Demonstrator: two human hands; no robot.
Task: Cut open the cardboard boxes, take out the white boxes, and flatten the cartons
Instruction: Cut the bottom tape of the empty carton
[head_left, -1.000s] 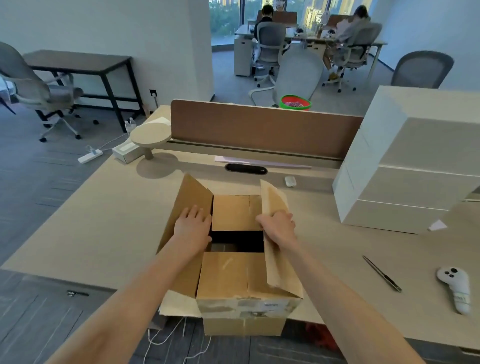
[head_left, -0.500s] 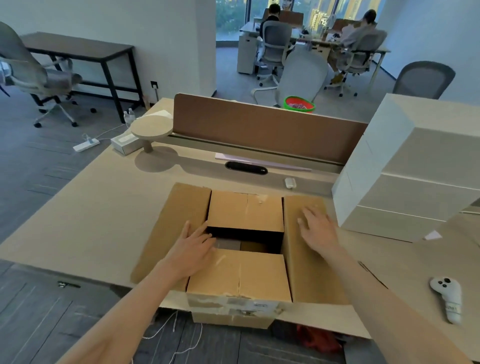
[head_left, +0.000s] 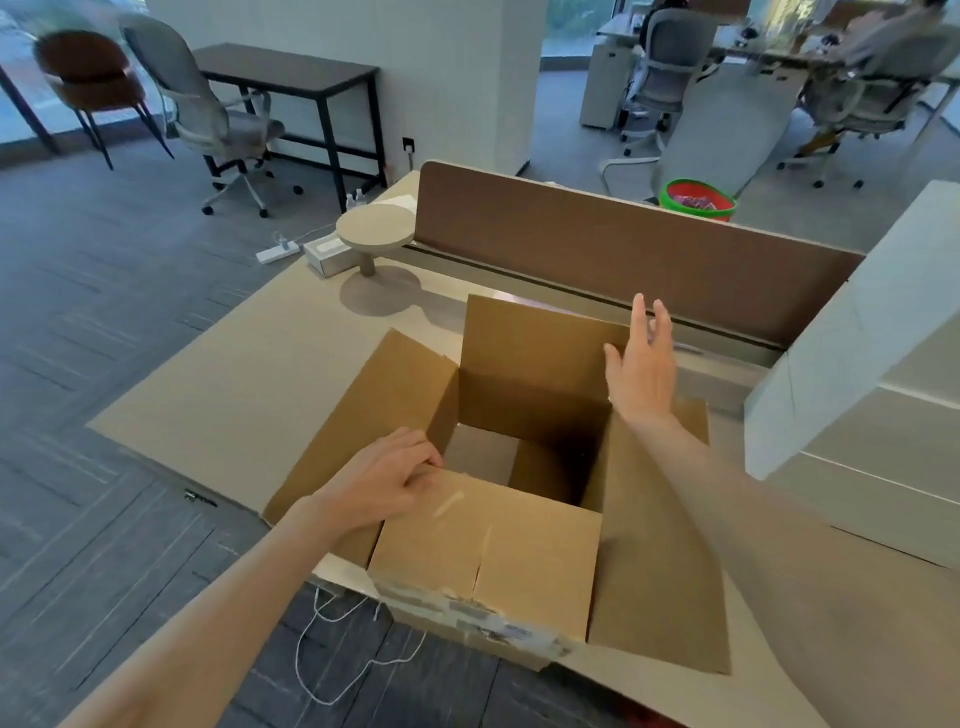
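The big brown corrugated cardboard carton sat open-topped at the front edge of the pale beige desk, and both hands were at it. The left hand had its fingers curled close together over the inner edge of the near flap, gripping it at the left corner. Just beyond those fingers gaped the carton's dark inside, and what lay in there was too shadowed to tell.

The right hand was up at the far flap, which stood upright. Its fingers were straight and fanned apart, tips poking above the flap's top right corner. Whether the palm actually pressed the board I could not tell, as the hand was blurred.

Left of the left fingers, the left side flap lay splayed outward, and the right side flap did likewise under the right forearm. To the right of the right fingers, well apart, the stack of large white rectangular boxes stood on the desk. Behind those fingertips ran the long brown divider panel.
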